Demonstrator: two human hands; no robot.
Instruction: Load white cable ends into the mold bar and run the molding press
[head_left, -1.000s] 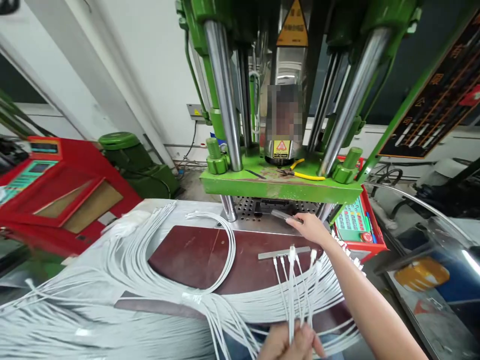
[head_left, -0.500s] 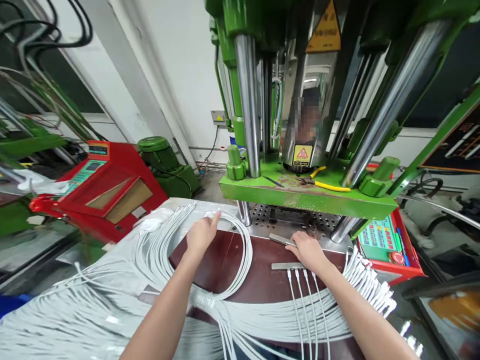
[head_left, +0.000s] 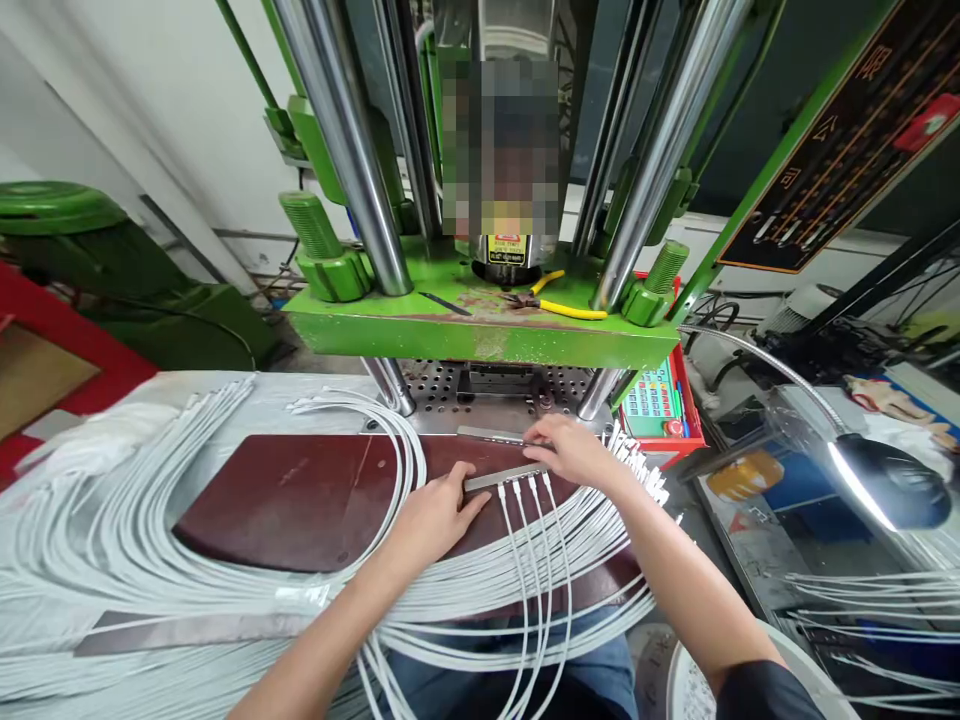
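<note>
A narrow metal bar (head_left: 495, 480) lies on the dark red-brown board (head_left: 300, 490), with several white cable plugs (head_left: 517, 488) set along its near edge and their cables running toward me. My left hand (head_left: 439, 512) has its thumb and fingertips around the bar's left end. At the right end, my right hand (head_left: 566, 452) has its fingers closed on the bar, its upper fingertips close to a second metal bar (head_left: 487, 434) just behind. Bundled white cables (head_left: 480, 575) sweep across the board under my left forearm, plug ends (head_left: 645, 470) to the right.
A green press (head_left: 480, 335) with steel columns stands behind the board, its perforated metal bed (head_left: 435, 390) low down. Yellow-handled pliers (head_left: 574, 311) rest on its plate. Right are a red control box (head_left: 686, 430), a lamp (head_left: 892, 480) and a white bucket (head_left: 679, 680).
My left hand has left the cable coil and come right to the bar's left end. The right hand stays by the bars' right ends. The view has swung right.
</note>
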